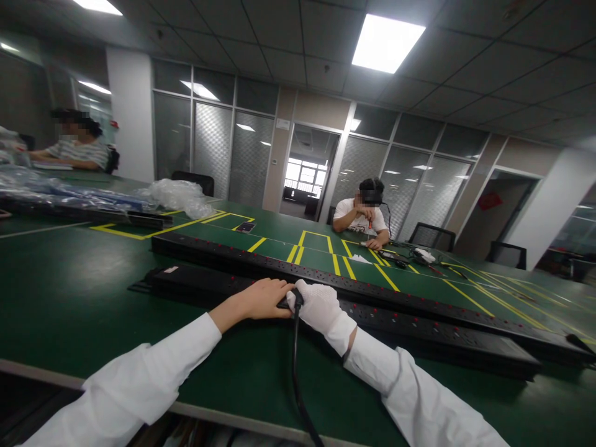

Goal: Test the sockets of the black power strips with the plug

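Observation:
Two long black power strips lie side by side on a green table. Across the middle of the nearer power strip (419, 329) rests my bare left hand (261, 298), its fingers over the top and its thumb on the near side. My right hand (319, 303), in a white glove, is closed around a black plug (298, 299) at the nearer strip, just beside the left fingertips. From that plug a black cable (298, 379) hangs over the table's front edge. Whether the plug sits in a socket is hidden by my fingers. The farther power strip (223, 251) has red dots along its top.
Clear plastic wrapping (179, 195) lies at the left, with a phone (245, 227) near it. Yellow tape (316, 234) marks the green tabletop (84, 298). Across the table a person (361, 214) holds a screwdriver; another person (84, 146) sits far left.

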`<action>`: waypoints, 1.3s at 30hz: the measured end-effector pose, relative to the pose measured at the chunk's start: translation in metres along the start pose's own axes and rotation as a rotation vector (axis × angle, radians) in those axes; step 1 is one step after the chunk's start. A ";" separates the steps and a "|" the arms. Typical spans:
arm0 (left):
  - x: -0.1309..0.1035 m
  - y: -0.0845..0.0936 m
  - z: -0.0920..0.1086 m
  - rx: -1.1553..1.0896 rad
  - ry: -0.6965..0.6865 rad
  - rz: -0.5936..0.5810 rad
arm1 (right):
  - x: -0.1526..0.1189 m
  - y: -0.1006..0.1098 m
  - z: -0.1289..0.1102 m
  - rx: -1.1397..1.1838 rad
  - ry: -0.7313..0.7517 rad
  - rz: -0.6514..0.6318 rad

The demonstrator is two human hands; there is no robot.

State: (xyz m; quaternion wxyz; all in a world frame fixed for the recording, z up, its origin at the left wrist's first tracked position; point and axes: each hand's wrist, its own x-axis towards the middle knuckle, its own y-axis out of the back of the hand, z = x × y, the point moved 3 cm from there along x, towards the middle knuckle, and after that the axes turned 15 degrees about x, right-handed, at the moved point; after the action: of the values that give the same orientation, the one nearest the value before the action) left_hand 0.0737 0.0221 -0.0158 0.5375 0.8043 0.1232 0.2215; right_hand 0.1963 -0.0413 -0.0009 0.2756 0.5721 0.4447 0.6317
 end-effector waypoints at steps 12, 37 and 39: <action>0.001 0.000 0.000 -0.004 0.001 0.002 | 0.002 -0.001 0.002 -0.023 0.015 -0.033; -0.001 0.001 0.001 -0.005 0.010 0.010 | 0.003 0.001 -0.002 -0.022 -0.039 -0.047; -0.001 0.000 0.001 -0.004 0.010 0.015 | 0.005 -0.001 0.001 -0.023 -0.056 -0.065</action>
State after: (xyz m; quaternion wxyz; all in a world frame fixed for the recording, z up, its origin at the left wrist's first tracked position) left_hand 0.0734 0.0212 -0.0161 0.5369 0.8029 0.1193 0.2299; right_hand 0.1956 -0.0360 0.0007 0.3151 0.5716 0.4478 0.6112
